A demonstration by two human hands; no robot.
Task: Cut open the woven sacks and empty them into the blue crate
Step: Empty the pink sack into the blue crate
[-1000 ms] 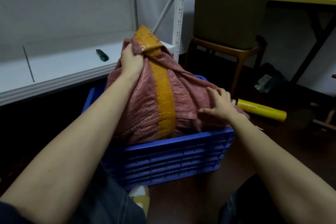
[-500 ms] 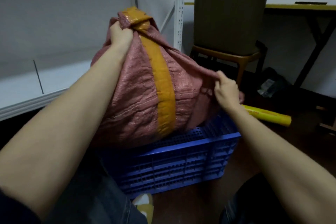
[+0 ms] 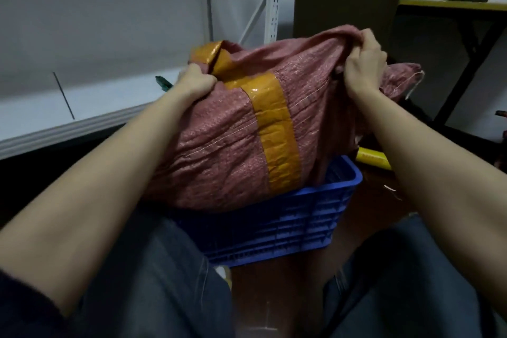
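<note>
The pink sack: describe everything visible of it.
The sack is pinkish-red woven plastic, crinkled and bulging, with a glossy orange tape band wrapped over it. It lies on its side across the top of the blue crate, overhanging the near left rim. The left hand grips its taped end; the right hand grips bunched fabric at the other end, where a loose thread hangs.

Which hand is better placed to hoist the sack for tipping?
Probably right: the right hand grips the sack's highest corner; the left hand holds the lower taped end over the crate.
</note>
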